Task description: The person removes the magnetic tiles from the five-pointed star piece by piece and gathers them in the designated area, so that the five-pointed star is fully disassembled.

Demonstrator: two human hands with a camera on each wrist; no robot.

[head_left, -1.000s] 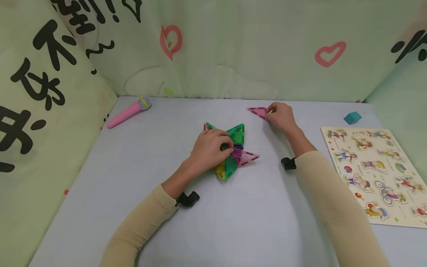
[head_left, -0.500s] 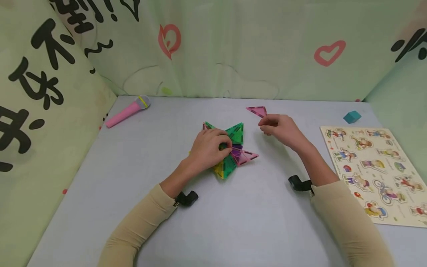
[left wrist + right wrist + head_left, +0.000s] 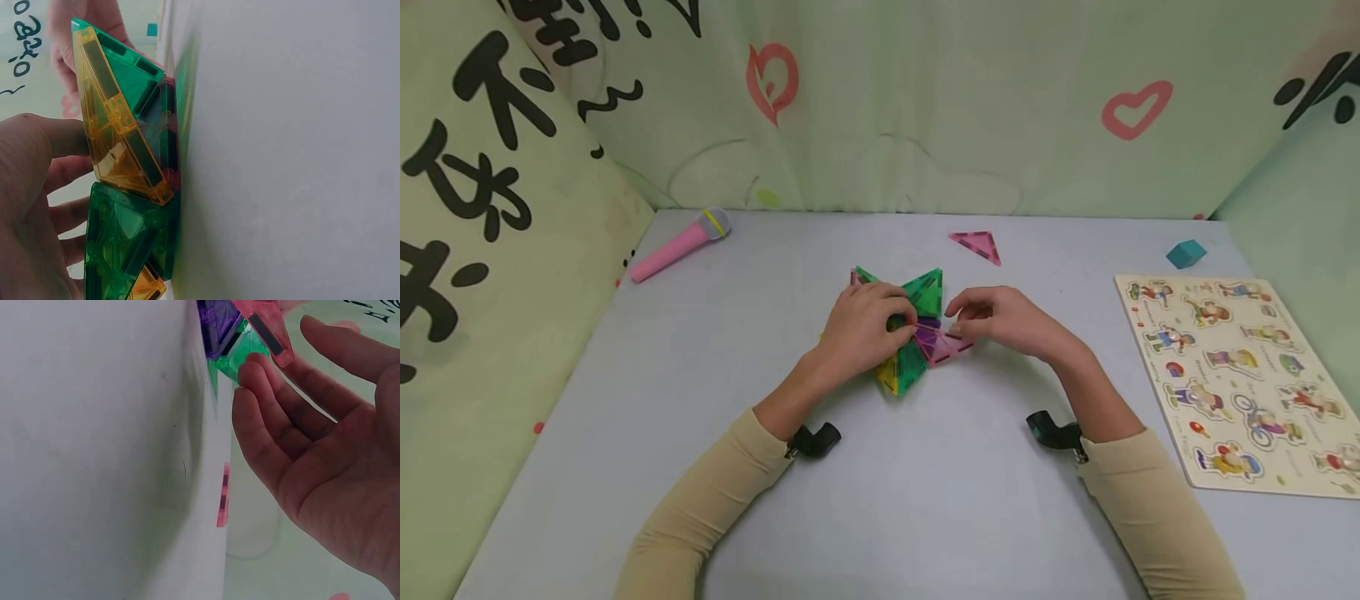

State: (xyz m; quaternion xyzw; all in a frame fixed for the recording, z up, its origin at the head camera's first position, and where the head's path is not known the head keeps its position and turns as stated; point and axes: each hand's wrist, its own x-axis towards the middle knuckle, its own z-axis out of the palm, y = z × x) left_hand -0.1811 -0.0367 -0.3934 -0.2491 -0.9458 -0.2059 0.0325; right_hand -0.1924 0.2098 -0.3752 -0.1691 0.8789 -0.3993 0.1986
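1. 2 hands meet at the tile cluster (image 3: pixel 917 333), mid-table (image 3: pixel 925 500).
2. Left hand (image 3: pixel 861 325) grips it, fingers curled (steadying).
3. Right hand (image 3: pixel 1000 321), fingers relaxed, touches its pink tile (image 3: pixel 946 346).

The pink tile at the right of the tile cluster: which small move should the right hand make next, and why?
Probably pinch the pink tile. The right hand hovers at it with relaxed fingers holding nothing, while the left hand steadies the tile cluster.
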